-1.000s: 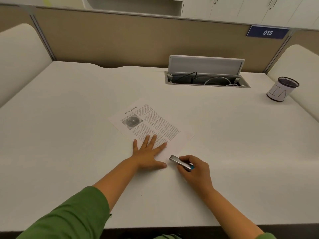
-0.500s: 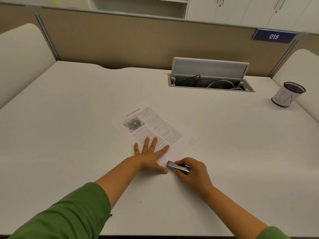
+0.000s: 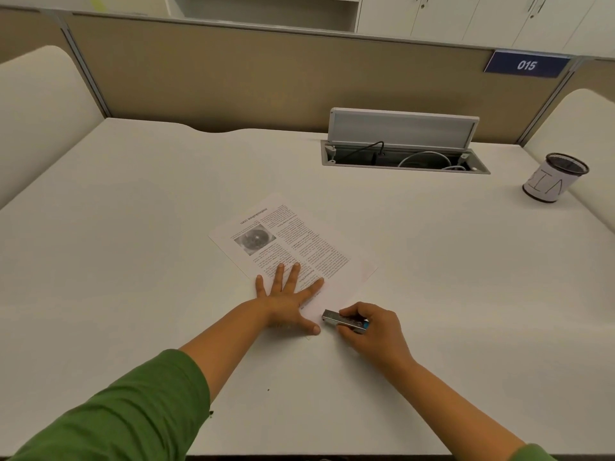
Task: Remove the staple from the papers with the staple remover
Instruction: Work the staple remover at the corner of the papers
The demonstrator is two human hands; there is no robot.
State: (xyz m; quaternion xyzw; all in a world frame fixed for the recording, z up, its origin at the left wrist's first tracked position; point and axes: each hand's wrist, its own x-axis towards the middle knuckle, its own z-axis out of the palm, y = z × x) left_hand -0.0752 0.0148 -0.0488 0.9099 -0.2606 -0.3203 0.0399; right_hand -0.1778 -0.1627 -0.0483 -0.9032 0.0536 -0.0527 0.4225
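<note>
White desk point(image 3: 149, 227) fills the view, and the papers point(image 3: 293, 241) lie near its middle, turned at an angle with the print facing away from the person. The left hand point(image 3: 288, 299) lies flat on the near end of the sheet, fingers straight and spread, pointing toward 12 and 1 o'clock, thumb stretched toward 3 o'clock along the near corner. Just at 3 o'clock of that thumb, the right hand point(image 3: 372, 331) curls its fingers around the staple remover point(image 3: 344, 321), a slim silver tool with a blue end tucked into the palm; its metal tip points toward 9 o'clock and sits at the paper's near corner, very close to the left thumb. Whether the tip touches the paper, I cannot tell, and the staple itself is too small to make out. Out at 2 o'clock, a dark cup point(image 3: 554, 178) with a white label stands well apart, and an open cable tray point(image 3: 404, 154) sits at 1 o'clock.
</note>
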